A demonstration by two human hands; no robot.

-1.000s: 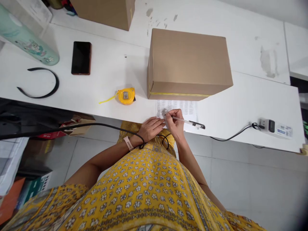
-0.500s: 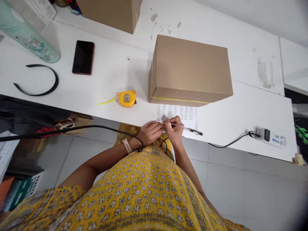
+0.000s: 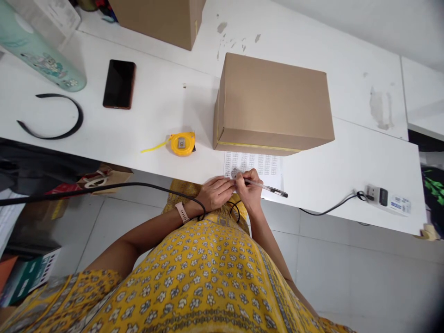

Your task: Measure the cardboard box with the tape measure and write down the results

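My right hand (image 3: 249, 188) is closed around a pen (image 3: 268, 188), its tip end low over a sheet of paper (image 3: 274, 181) covered in rows of small writing. My left hand (image 3: 218, 192) lies flat at the table's front edge, fingers stretched toward the paper's left corner and touching or nearly touching my right hand. Behind both hands stands a closed cardboard box (image 3: 274, 99), which covers the far part of the sheet. A yellow tape measure (image 3: 182, 144) rests left of the box with a short length of its blade out.
On the white table (image 3: 156, 92) lie a phone (image 3: 120, 84), a black headband (image 3: 78, 115) and a green bottle (image 3: 52, 64). Another cardboard box (image 3: 159, 21) stands at the back. A white power strip (image 3: 388, 200) sits right, and a black cable (image 3: 138, 185) crosses before my left wrist.
The view has shifted very slightly. My right hand stays on the paper with the pen, its back end tilted a little lower in view. My left hand has not visibly moved.
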